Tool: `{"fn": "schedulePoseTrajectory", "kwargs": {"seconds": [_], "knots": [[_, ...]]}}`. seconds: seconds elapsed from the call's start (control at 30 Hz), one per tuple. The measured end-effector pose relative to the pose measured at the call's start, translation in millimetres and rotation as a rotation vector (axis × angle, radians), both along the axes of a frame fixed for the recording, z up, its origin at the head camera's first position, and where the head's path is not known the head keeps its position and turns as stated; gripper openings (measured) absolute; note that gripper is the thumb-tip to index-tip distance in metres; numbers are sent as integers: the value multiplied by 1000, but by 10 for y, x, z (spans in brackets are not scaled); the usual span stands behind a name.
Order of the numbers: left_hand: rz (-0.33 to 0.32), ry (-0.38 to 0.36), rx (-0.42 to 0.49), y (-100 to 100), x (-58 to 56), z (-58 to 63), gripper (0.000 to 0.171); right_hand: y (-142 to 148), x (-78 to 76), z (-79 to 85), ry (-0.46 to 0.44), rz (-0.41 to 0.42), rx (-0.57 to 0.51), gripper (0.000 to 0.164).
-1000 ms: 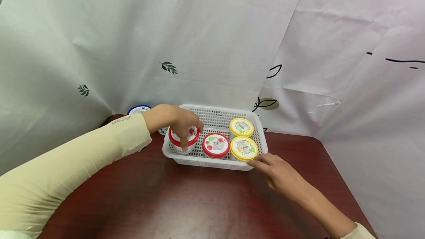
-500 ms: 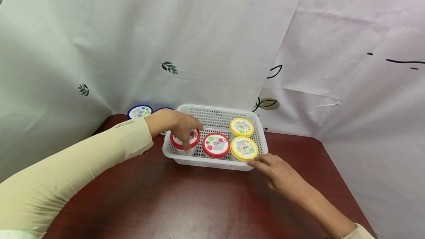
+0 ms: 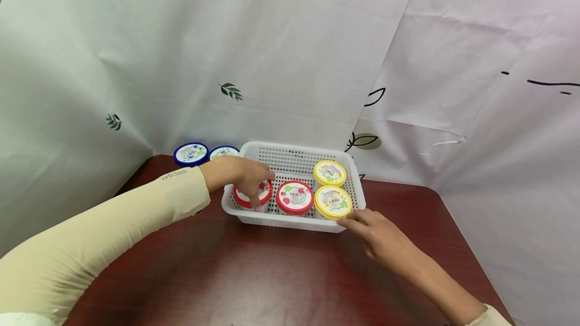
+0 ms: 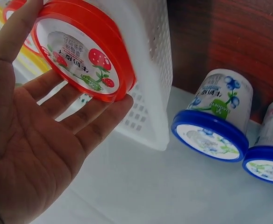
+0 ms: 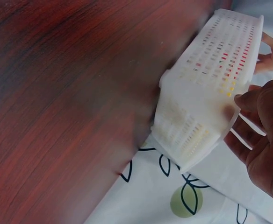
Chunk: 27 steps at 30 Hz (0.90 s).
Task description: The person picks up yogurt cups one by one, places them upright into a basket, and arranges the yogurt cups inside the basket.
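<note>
My left hand (image 3: 246, 177) reaches down into the left end of a white perforated basket (image 3: 290, 223). Its thumb and fingers span a tub with a red lid (image 4: 78, 51) printed with strawberries, holding it at the sides; the tub sits low, inside the basket wall. A second red-lidded tub (image 3: 294, 198) stands to its right. Two yellow-lidded tubs, one nearer (image 3: 333, 201) and one behind (image 3: 330, 173), fill the right end. My right hand (image 3: 382, 235) pinches the basket's front right corner at the rim, thumb outside, as the right wrist view shows.
Two blue-lidded tubs, the outer one (image 3: 191, 154) and the inner one (image 4: 211, 135), stand left of the basket at the table's back. The dark red wooden table (image 3: 272, 275) meets a white printed cloth (image 3: 290, 64) behind.
My left hand has lowered the red-lidded tub slightly and shifted it a little right within the basket. The blue-lidded tubs have come into fuller view. My right hand stays at the corner.
</note>
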<state>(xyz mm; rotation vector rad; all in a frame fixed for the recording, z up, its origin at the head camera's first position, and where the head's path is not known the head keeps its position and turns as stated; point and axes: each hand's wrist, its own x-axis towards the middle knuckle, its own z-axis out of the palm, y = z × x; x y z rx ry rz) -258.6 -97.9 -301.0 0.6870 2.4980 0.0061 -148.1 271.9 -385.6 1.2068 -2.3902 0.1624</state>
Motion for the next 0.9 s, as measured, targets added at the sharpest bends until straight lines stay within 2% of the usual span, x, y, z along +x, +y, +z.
{"fn": "schedulePoseTrajectory", "kwargs": {"seconds": [0.2, 0.53, 0.9], "knots": [[-8, 4, -7, -10, -6, -71, 94, 5, -10, -6, 2, -1, -3, 53], [-59, 35, -8, -8, -2, -151, 92, 5, -4, -20, -4, -1, -10, 56], [-43, 31, 15, -7, -7, -192, 93, 6, -2, -12, -6, 0, -13, 58]]}}
